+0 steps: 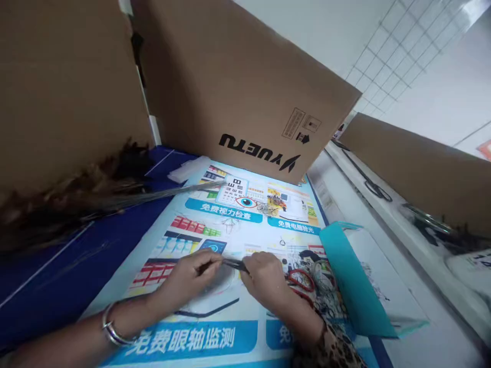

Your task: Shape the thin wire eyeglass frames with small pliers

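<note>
Two hands meet over a printed poster [230, 225] that lies flat on the table. The left hand [187, 278] and the right hand [264, 278] each pinch one end of a thin dark rod [233, 264]. What the rod is made of I cannot tell. Its long axis runs almost level from left to right across the view, with the right end a little lower. It is held just above the poster, between the two hands. The fingers of both hands are curled closed around the rod ends, with no open gap visible.

A metal bracelet [111, 327] sits on the left wrist. Just beside the right hand lie red-handled scissors [301, 280], and further right a teal folder [345, 276] stands tilted. A heap of dark feathers [69, 199] lies at the far left on the blue table cover [76, 260]. A cardboard box [238, 92] printed YUETU stands behind the poster.
</note>
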The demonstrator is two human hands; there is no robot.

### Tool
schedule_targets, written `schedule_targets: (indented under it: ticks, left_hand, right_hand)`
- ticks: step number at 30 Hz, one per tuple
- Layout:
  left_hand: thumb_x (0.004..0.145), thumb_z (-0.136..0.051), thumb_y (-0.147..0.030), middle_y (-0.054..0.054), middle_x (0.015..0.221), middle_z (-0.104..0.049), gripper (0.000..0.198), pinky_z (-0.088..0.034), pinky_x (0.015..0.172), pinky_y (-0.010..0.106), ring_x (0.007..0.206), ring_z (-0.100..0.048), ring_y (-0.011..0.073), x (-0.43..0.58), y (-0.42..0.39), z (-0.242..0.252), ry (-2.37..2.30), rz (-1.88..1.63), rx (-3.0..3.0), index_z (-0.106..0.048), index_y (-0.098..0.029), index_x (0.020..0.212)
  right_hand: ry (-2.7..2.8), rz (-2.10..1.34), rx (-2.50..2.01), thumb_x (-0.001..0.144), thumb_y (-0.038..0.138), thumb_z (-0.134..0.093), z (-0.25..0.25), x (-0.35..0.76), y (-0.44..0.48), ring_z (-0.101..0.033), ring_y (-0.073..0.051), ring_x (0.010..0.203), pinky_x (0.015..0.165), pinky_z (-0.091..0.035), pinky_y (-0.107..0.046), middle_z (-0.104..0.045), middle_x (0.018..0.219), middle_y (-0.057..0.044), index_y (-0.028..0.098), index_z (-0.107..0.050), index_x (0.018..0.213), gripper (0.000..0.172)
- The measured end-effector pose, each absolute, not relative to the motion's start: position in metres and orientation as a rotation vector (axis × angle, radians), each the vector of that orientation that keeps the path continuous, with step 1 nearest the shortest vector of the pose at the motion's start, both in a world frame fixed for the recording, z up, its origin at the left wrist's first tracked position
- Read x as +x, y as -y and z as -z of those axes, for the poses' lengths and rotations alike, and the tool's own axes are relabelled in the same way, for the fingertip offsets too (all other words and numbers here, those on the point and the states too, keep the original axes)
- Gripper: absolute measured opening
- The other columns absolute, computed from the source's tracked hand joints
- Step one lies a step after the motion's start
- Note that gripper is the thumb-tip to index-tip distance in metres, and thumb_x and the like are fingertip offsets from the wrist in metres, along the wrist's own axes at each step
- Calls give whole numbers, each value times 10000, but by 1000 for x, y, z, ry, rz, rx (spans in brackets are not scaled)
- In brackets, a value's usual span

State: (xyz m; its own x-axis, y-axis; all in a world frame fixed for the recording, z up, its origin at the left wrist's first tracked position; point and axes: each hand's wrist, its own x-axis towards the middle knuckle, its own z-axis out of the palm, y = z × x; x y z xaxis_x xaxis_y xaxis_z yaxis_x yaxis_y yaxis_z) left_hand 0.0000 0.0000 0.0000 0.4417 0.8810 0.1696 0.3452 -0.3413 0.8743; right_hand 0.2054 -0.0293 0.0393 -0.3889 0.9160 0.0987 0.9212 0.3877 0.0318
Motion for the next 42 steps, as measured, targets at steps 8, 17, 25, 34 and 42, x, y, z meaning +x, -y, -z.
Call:
schedule_targets:
  ticks: [8,17,25,34,42]
  left_hand:
    - [855,-432,-214,6,713,-577,191,-390,595,242,646,-527,138,1,0,-3,-1021,-831,1863,-612,-172,807]
    - [862,-431,-211,10,714,-568,196,-389,600,247,649,-522,142,1,-1,-3,-991,-827,1850,-612,-161,804]
    - [871,-425,-202,12,738,-576,190,-398,621,243,677,-539,145,-1,-1,1,-955,-823,1878,-604,-164,820]
    - [861,-416,-178,11,735,-573,189,-391,617,238,675,-530,144,-2,-1,0,-954,-819,1941,-593,-173,795]
    - [881,-418,-252,17,755,-567,217,-407,629,243,692,-532,149,-4,-2,-6,-915,-792,1832,-603,-172,801]
  right_hand:
    - [2543,144,-1652,810,269,-545,-33,205,30,-531,-175,723,615,-293,-274,-608,750,-19,200,-554,773,79]
    - [2563,124,-1640,832,274,-508,-32,206,28,-544,-165,699,578,-275,-271,-611,740,-13,196,-550,765,111]
    - [2573,10,-1662,844,323,-507,-37,205,28,-560,-151,674,545,-237,-263,-636,750,-7,196,-558,762,159]
    - [2520,-250,-1705,838,400,-525,-36,206,26,-552,-125,645,535,-227,-239,-633,707,10,194,-558,707,246]
    - [2344,-750,-1622,808,394,-558,-28,209,22,-408,-62,518,475,-184,-198,-386,524,64,161,-478,568,344]
